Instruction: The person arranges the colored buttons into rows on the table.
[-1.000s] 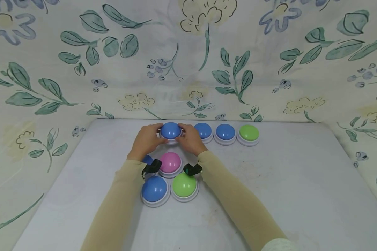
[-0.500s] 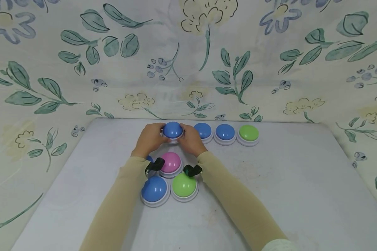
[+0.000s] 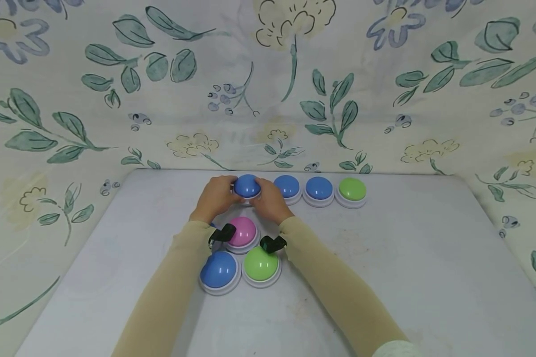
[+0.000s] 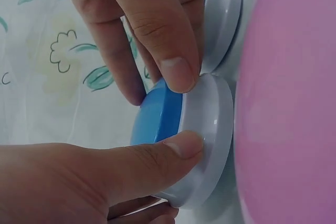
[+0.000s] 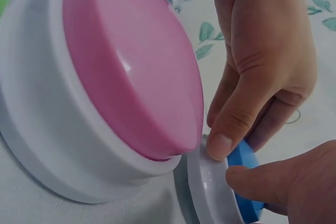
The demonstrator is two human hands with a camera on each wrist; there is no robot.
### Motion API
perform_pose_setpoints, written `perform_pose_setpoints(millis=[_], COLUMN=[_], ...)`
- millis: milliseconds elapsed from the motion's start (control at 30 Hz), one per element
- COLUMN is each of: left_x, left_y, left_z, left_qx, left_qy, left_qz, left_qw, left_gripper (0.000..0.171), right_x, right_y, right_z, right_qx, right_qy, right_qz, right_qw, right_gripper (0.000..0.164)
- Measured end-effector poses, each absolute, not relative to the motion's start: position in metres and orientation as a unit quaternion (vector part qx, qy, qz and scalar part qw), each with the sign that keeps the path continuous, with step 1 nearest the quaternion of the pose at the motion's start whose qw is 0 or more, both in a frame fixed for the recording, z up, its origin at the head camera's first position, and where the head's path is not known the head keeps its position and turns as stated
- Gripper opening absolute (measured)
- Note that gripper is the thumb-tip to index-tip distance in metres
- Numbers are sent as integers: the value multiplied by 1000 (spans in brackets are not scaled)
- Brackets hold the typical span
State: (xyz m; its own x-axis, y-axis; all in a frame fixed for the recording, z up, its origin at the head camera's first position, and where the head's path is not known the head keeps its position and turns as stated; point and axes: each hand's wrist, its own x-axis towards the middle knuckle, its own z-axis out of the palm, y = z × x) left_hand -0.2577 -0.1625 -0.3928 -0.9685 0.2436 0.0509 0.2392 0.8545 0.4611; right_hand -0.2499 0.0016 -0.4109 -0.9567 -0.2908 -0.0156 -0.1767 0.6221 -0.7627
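Observation:
My left hand (image 3: pixel 215 198) and right hand (image 3: pixel 270 202) grip a blue dome push button (image 3: pixel 247 185) with a white base from both sides, near the table's back edge. In the left wrist view, the thumbs press the button's white base (image 4: pixel 209 114), fingers lying around the blue dome. Just right of my right hand, another blue button (image 3: pixel 288 186) begins a row. A pink button (image 3: pixel 242 231) stands nearer the body, between my wrists; its dome (image 5: pixel 131 66) looms large in the right wrist view. My left wrist hides most of a further blue button.
The back row continues rightward with a blue button (image 3: pixel 319 188) and a green button (image 3: pixel 352 189). In front of the pink one stand a large blue button (image 3: pixel 219 269) and a green button (image 3: pixel 261 263). Floral cloth (image 3: pixel 277 124) hangs behind the white table (image 3: pixel 411 277).
Both hands hold on to the blue button, which has slid slightly to the right, closer to the back row. My left hand and sleeve have shifted right with it. The other buttons stay put.

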Motion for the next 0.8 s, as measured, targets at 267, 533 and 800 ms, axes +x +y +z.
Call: perform_pose_setpoints(millis=[267, 533, 800], left_x=[-262, -264, -265], left_y=[-160, -159, -157], left_z=[-397, -399, -397], left_qx=[135, 140, 132], left_qy=[963, 964, 964], left_qz=[235, 225, 230], left_qw=[4, 2, 25], left_gripper=[47, 34, 35], right_x=[-249, -246, -242], right_y=[4, 4, 2], right_z=[-414, -415, -412], right_qx=[-147, -173, -163], right_qy=[894, 897, 896], right_qz=[-419, -401, -407], right_qw=[63, 65, 75], right_gripper=[64, 63, 67])
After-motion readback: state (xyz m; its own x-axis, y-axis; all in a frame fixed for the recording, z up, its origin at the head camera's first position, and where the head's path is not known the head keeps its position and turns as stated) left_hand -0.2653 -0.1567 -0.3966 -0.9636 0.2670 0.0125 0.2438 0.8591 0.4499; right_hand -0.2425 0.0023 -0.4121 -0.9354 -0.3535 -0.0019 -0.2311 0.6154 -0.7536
